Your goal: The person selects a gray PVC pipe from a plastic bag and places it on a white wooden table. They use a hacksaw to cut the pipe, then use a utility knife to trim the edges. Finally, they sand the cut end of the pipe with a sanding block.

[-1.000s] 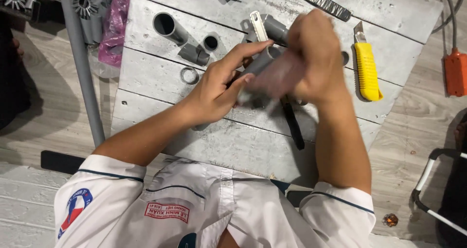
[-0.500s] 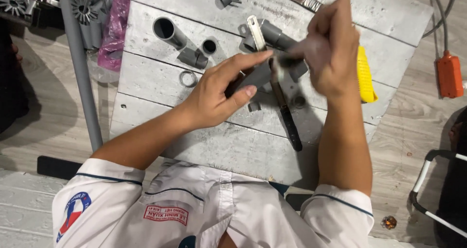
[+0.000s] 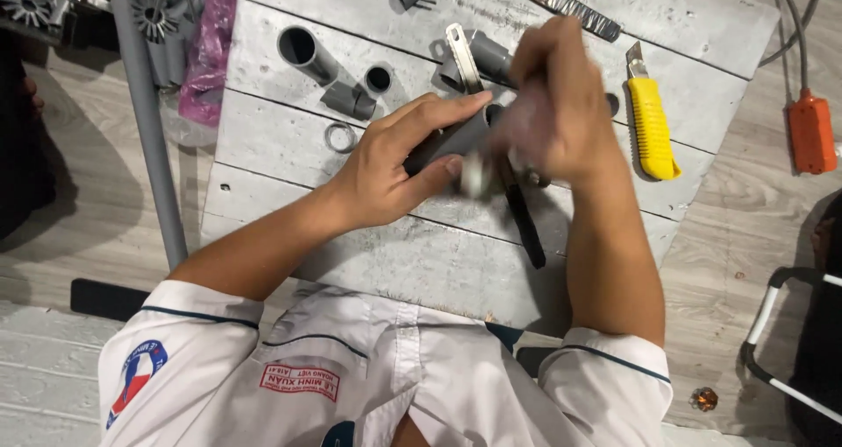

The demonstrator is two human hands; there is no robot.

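My left hand [image 3: 399, 162] grips a short grey plastic pipe piece [image 3: 456, 138] above a grey wooden board [image 3: 421, 254]. At the pipe's far end my right hand [image 3: 557, 105] is blurred with motion, its fingers closed around that end; something pale shows below it, too blurred to name. A dark-handled tool [image 3: 524, 219] lies on the board just under my right wrist.
On the board lie grey pipe pieces [image 3: 307, 52], a pipe fitting [image 3: 351, 100], a ring [image 3: 339, 136], a metal blade [image 3: 462, 57], a saw blade [image 3: 561, 4] and a yellow utility knife [image 3: 651, 122]. A long grey pipe [image 3: 149, 122] stands left. An orange plug [image 3: 811, 131] lies right.
My right hand has come back down from its raised position onto the pipe's end. My left hand has kept its hold on the pipe, shifting slightly.
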